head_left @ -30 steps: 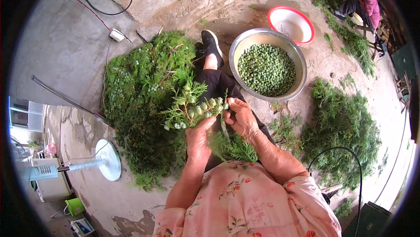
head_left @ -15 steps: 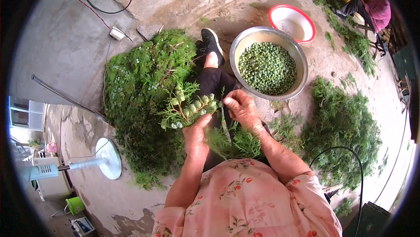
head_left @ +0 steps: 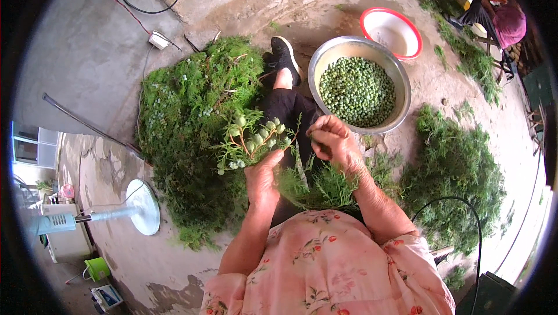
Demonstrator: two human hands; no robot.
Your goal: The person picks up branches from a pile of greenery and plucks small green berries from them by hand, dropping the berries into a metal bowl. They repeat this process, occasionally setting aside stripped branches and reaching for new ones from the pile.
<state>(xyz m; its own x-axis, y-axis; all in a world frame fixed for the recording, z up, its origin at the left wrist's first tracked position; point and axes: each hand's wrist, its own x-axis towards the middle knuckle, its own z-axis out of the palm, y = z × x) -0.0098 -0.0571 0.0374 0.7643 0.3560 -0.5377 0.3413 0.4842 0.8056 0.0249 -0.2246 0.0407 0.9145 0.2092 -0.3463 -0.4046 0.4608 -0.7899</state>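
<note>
My left hand is closed around the stem of a conifer sprig, which carries several plump green cones among feathery leaves. To its right, my right hand is pinched, apart from the sprig; a small green cone shows partly between thumb and fingers. Beyond that hand stands a wide metal bowl holding a heap of picked green cones. Loose green sprigs lie across my lap, below my hands.
A big pile of cut branches lies on my left, another leafy heap on my right. Behind the bowl is a red-rimmed white basin. A standing fan is at left. Another person sits at the far right.
My right hand has drawn back from the sprig's tip, moving slightly right and up with its fingers curled tighter. My left hand still holds the sprig in nearly the same place.
</note>
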